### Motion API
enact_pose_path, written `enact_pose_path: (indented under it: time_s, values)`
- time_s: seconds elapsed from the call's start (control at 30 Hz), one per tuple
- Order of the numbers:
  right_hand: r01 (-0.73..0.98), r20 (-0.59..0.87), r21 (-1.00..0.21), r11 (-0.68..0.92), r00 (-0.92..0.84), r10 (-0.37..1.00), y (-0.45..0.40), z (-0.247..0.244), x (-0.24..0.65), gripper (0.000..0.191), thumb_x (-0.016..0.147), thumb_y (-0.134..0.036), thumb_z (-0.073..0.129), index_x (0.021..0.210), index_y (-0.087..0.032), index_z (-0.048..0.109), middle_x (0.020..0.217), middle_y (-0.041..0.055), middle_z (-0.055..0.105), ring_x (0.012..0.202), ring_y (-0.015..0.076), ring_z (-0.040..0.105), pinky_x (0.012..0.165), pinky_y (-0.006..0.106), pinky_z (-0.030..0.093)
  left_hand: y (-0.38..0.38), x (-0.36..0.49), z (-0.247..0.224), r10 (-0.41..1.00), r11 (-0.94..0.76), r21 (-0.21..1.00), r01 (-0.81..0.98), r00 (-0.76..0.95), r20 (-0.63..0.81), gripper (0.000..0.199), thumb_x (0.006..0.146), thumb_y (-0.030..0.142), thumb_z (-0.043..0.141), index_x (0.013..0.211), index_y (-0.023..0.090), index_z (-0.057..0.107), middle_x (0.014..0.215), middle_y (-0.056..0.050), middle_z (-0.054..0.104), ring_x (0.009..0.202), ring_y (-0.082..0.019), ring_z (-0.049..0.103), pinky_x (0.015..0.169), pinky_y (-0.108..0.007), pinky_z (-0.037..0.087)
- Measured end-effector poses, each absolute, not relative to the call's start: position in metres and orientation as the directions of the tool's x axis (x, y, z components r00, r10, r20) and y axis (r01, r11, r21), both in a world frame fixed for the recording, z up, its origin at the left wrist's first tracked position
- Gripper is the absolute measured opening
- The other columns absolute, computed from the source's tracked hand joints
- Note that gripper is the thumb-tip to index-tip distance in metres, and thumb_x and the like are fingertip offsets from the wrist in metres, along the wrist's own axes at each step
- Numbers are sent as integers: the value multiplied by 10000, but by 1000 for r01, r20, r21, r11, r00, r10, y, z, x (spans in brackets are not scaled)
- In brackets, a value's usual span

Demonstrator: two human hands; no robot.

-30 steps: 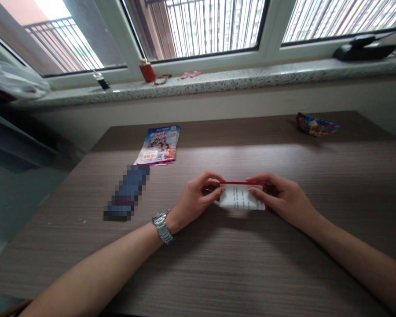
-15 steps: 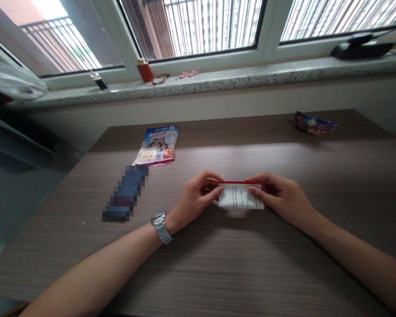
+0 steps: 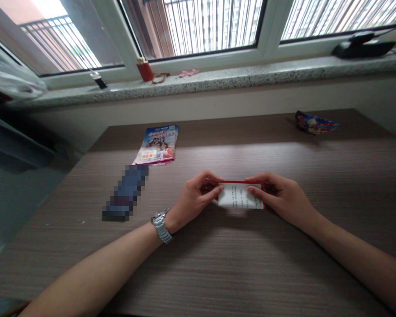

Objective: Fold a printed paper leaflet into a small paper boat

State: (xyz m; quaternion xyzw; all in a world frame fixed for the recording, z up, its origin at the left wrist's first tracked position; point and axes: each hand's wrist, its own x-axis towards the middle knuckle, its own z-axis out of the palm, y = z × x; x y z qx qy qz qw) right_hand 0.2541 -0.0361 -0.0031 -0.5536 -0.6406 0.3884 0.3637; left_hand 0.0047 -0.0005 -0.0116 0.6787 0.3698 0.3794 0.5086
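Observation:
A small white card with printed lines and a red border (image 3: pixel 238 196) is held just above the brown wooden table (image 3: pixel 218 264), near its middle. My left hand (image 3: pixel 194 199), with a metal watch at the wrist, pinches the card's left end between thumb and fingers. My right hand (image 3: pixel 282 196) grips the card's right end the same way. The card's far side is hidden behind my fingers.
A colourful leaflet (image 3: pixel 157 144) lies at the table's back left, with a blurred dark blue flat object (image 3: pixel 125 193) in front of it. A crumpled wrapper (image 3: pixel 314 122) sits at the back right. The stone windowsill (image 3: pixel 237 79) holds a red container (image 3: pixel 145 70) and small items.

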Motion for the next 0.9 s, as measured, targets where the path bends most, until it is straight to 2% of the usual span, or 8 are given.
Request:
enact_pose_path:
  time_s: [0.23, 0.47, 0.7, 0.9]
  values:
    - [466, 34, -880, 86, -119, 992, -36, -6, 254, 311, 868, -462, 665, 1053, -218, 721, 752, 23, 707, 596, 172, 618, 528, 291, 474, 1, 4, -13, 883, -244, 957, 156, 445, 153, 162, 907, 263, 689, 1014, 153, 637, 927, -38, 718, 805, -100, 677, 701, -185, 557]
    - [528, 59, -841, 120, -130, 990, -33, -9, 254, 275, 883, -422, 655, 1045, -212, 727, 723, 10, 685, 608, 164, 608, 538, 278, 456, 1, 3, -13, 862, -323, 908, 268, 479, 166, 118, 931, 245, 650, 1024, 175, 630, 911, -19, 714, 827, -107, 676, 738, -200, 547]
    - [567, 85, -811, 145, -132, 988, -32, -11, 256, 308, 893, -452, 631, 1057, -210, 730, 746, 23, 699, 616, 170, 615, 543, 283, 461, 4, 3, -10, 867, -326, 903, 281, 468, 168, 165, 938, 314, 646, 1013, 171, 679, 959, -41, 726, 861, -132, 685, 791, -239, 561]
    - [554, 71, -820, 145, -152, 986, -32, -10, 256, 286, 900, -437, 628, 1049, -214, 726, 737, 27, 700, 620, 177, 618, 540, 290, 469, 5, 2, -7, 857, -376, 861, 342, 481, 183, 154, 957, 298, 614, 984, 169, 694, 928, -41, 728, 835, -134, 672, 761, -240, 533]
